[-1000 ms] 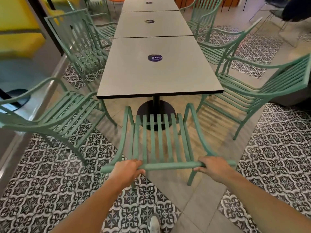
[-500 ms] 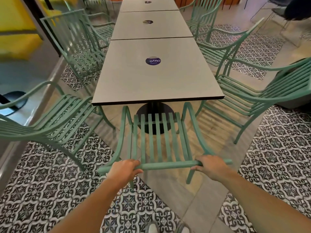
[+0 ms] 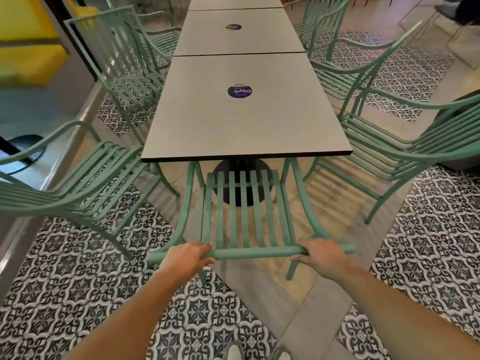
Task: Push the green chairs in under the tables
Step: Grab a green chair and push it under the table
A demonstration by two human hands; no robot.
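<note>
Both forearms bare, extended forward, roughly parallel. Left hand [image 3: 187,258] palm down, fingers [image 3: 201,249] curled closed in grip. Right hand [image 3: 320,254] likewise clenched, knuckles up.

Matt painted-metal green chair [image 3: 244,216], slatted

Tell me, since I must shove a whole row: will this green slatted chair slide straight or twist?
Probably straight: the left hand and right hand grip the top rail far apart. The green chair looks like rigid metal, so little flex. Its thin legs may catch on floor joints.
</note>
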